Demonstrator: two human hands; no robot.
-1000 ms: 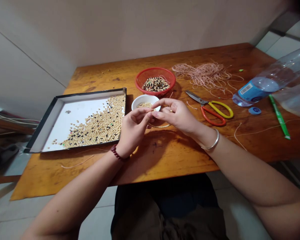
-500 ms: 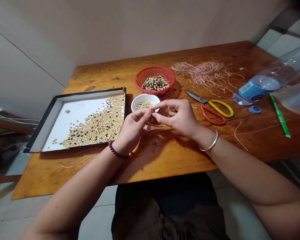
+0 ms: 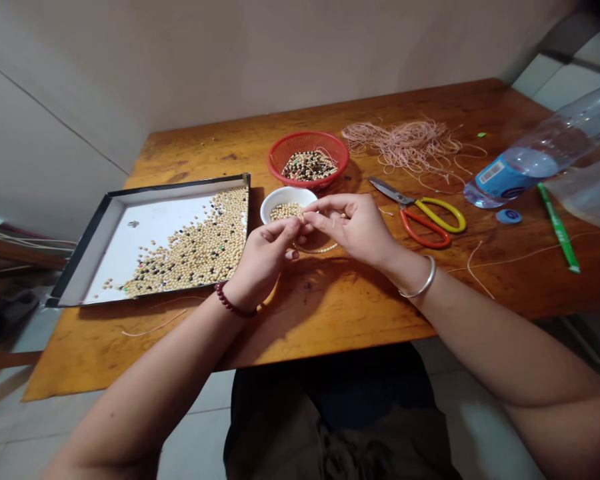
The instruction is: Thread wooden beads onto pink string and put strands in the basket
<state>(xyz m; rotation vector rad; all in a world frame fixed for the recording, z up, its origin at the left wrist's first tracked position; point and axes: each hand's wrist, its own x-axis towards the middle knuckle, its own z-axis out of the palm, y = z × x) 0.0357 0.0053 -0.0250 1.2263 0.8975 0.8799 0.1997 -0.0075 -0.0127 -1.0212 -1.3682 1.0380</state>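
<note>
My left hand and my right hand meet just in front of a small white bowl, fingertips pinched close together. Between them hangs a string of pale beads, curving below the fingers. Both hands are closed on it; the exact point where thumb and finger grip is too small to make out. Loose cream beads fill part of the bowl, which the fingers partly hide. Behind the bowl stands a red plastic basket with mixed light and dark beads.
To the left lies a black-edged tray of cream and dark beads. On the right are scissors, a tangle of pink cord, a tilted water bottle, its blue cap and a green pen. Loose thread lies in front of the tray.
My right hand has shifted slightly, with its thumb and index finger now closer together at the left fingertips. More of the bead string shows below the hands.
</note>
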